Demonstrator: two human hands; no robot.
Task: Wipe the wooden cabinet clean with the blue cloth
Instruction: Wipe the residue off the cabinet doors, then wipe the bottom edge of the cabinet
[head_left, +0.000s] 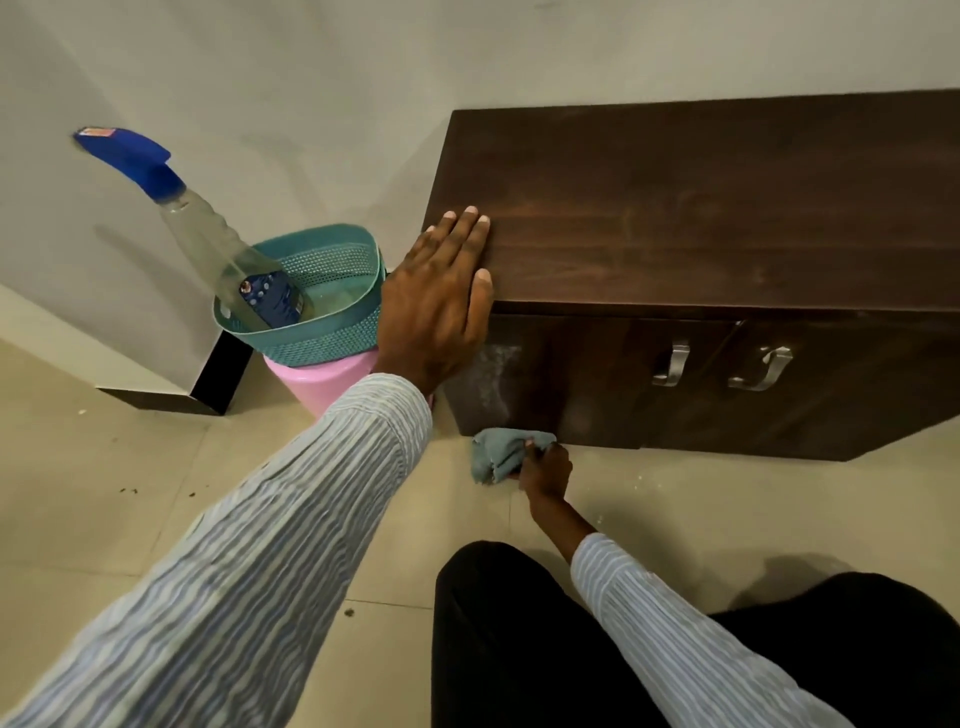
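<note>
A low dark wooden cabinet (701, 223) stands against the wall at the right. My left hand (441, 291) rests flat on its top left corner, fingers straight. Down at the bottom left of the cabinet's front, my right hand (545, 470) grips the bunched blue cloth (498, 452), which touches the lower edge of the left door just above the floor. A pale dusty smear (496, 374) shows on that door above the cloth.
Left of the cabinet a teal perforated basket (332, 332) sits on a pink stool (322, 379) and holds a spray bottle (208, 228) with a blue trigger. Two metal handles (717, 366) are on the cabinet doors. Beige tiled floor (130, 493) lies in front; my dark-trousered knees (519, 639) are at the bottom.
</note>
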